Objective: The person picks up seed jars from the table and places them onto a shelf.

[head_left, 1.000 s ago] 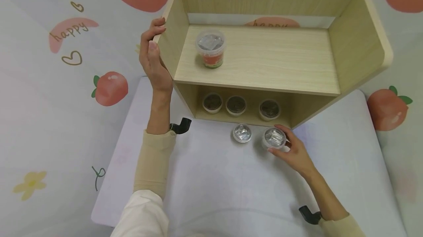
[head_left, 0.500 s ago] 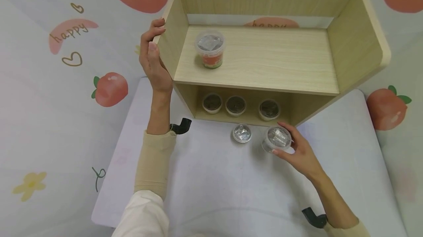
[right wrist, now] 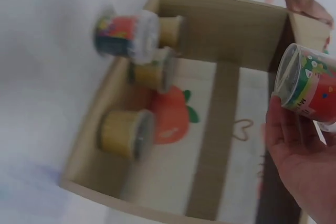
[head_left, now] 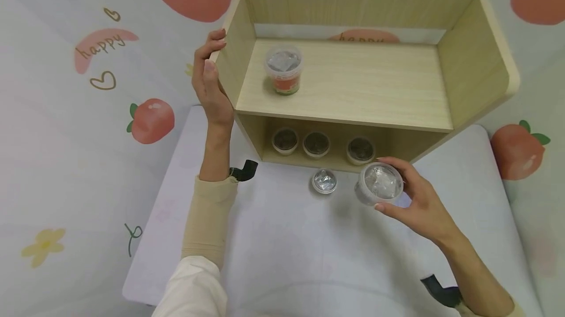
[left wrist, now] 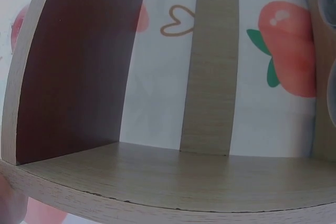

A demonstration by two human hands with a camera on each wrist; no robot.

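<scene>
My right hand (head_left: 412, 199) grips a small clear cup (head_left: 378, 184) with a foil lid, lifted off the white table (head_left: 282, 258) in front of the wooden shelf unit (head_left: 353, 81). In the right wrist view the same cup (right wrist: 307, 82) shows a red and green label above my palm. A second foil-lidded cup (head_left: 324, 181) stands on the table just left of it. My left hand (head_left: 211, 81) holds the shelf's left side panel (left wrist: 68, 72). On the upper shelf stands a taller red-labelled cup (head_left: 283, 69).
Three brown cups (head_left: 316, 143) stand in a row in the lower compartment, also seen as tan cups (right wrist: 126, 132) in the right wrist view. A fruit-print backdrop (head_left: 88, 86) hangs behind and beside the shelf. The upper shelf board (head_left: 375, 86) is bare to the right.
My right hand has lifted the foil-lidded cup off the table and drawn it up and slightly right. The left hand stays on the shelf's side panel.
</scene>
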